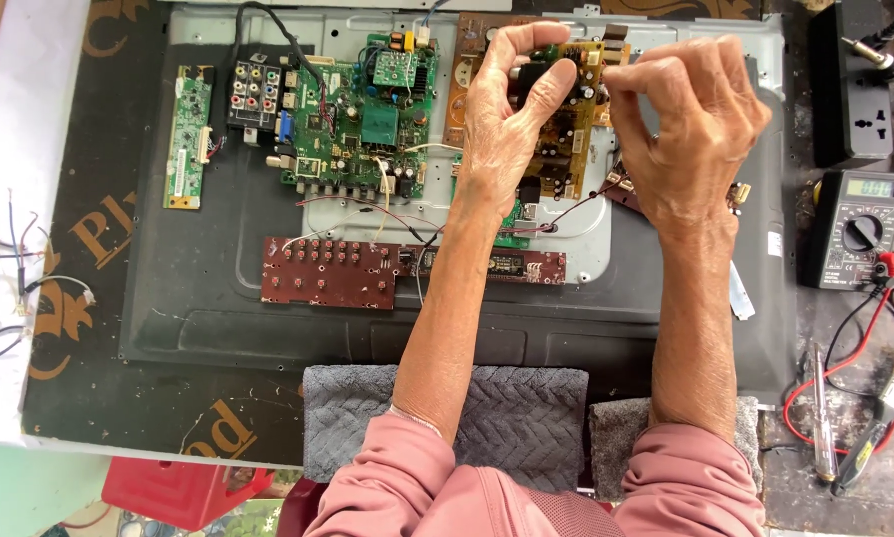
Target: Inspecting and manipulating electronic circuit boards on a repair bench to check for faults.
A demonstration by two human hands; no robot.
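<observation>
A flat television chassis lies back-up on the bench with its boards exposed. My left hand pinches the top edge of a tan power board at the upper middle. My right hand grips the same board's right edge, fingers curled over it. To the left of my hands sits a green main board with coloured sockets. A narrow green board lies further left, and a long dark red button board lies below. Thin red and white wires run between the boards.
A digital multimeter with red and black leads sits at the right, below a black socket adapter. A paintbrush and a screwdriver lie at the lower right. Grey cloths pad the near edge. Loose wires lie at the left.
</observation>
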